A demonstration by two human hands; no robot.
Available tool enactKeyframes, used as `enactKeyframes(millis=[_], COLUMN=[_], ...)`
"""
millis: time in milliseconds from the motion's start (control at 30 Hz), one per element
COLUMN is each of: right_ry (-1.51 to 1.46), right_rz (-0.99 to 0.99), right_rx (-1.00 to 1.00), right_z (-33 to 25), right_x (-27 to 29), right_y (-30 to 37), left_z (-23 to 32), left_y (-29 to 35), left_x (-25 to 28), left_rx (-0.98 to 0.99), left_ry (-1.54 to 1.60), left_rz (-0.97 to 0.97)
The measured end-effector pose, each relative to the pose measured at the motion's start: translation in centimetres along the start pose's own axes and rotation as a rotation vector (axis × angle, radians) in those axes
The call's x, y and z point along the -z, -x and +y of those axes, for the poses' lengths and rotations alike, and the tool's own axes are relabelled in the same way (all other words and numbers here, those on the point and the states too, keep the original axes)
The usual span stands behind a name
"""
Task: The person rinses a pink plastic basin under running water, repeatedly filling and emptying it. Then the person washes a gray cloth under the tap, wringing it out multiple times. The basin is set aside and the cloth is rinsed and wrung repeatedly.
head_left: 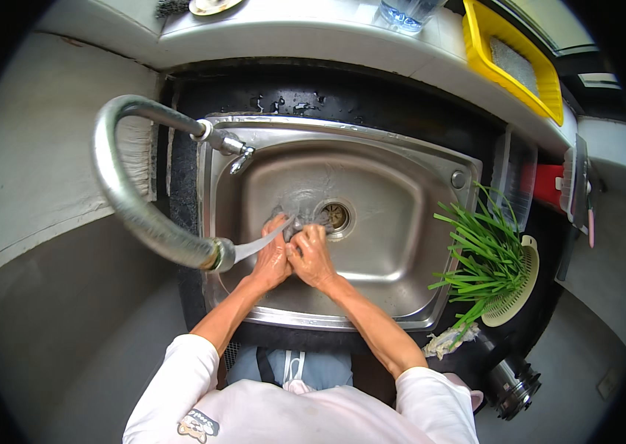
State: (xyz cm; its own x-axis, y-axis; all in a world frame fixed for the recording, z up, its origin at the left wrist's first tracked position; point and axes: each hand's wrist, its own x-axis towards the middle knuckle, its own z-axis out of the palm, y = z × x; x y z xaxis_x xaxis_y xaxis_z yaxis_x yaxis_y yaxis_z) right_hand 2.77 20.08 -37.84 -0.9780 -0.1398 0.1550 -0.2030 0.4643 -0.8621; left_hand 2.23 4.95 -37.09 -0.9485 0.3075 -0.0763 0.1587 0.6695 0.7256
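Observation:
Both my hands are low in a stainless steel sink (394, 229), left of its drain (336, 216). A wet, dark grey cloth (292, 228) is bunched between them, its edge reaching toward the drain. My left hand (273, 257) grips the cloth from the left with bent fingers. Close beside it, my right hand (312, 256) is closed over the cloth's right part, knuckles up. A stream of water (259, 244) runs from the curved metal faucet (109, 181) onto my left hand and the cloth. The hands hide much of the cloth.
Right of the sink, green chives (487, 255) lie over a cream colander (524, 296). A clear plastic container (514, 174) stands behind them. A crumpled pale scrap (452, 340) lies near the front edge. On the back ledge sits a yellow basket (479, 44).

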Motion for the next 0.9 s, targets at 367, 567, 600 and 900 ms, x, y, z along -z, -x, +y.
enactKeyframes(millis=[367,567,600,900], right_ry=[-0.345,0.247,0.129,0.015], right_rz=[0.153,-0.006,0.004,0.013], right_rx=[-0.601,-0.459,-0.39,-0.047], right_z=[5.8,4.2,3.4,5.1], right_x=[-2.5,-0.9,-1.3,-5.0], right_y=[-8.6,-8.0,-6.9,-5.1], left_z=[-0.8,-0.4,-0.7,-4.2], left_y=[-9.0,-6.6,-5.6,-2.9], left_x=[1.6,1.5,1.1,-3.6], left_rx=[0.439,0.259,0.206,0.144], left_ry=[-0.066,0.149,0.211,-0.392], left_rz=[-0.182,-0.04,-0.012,-0.161])
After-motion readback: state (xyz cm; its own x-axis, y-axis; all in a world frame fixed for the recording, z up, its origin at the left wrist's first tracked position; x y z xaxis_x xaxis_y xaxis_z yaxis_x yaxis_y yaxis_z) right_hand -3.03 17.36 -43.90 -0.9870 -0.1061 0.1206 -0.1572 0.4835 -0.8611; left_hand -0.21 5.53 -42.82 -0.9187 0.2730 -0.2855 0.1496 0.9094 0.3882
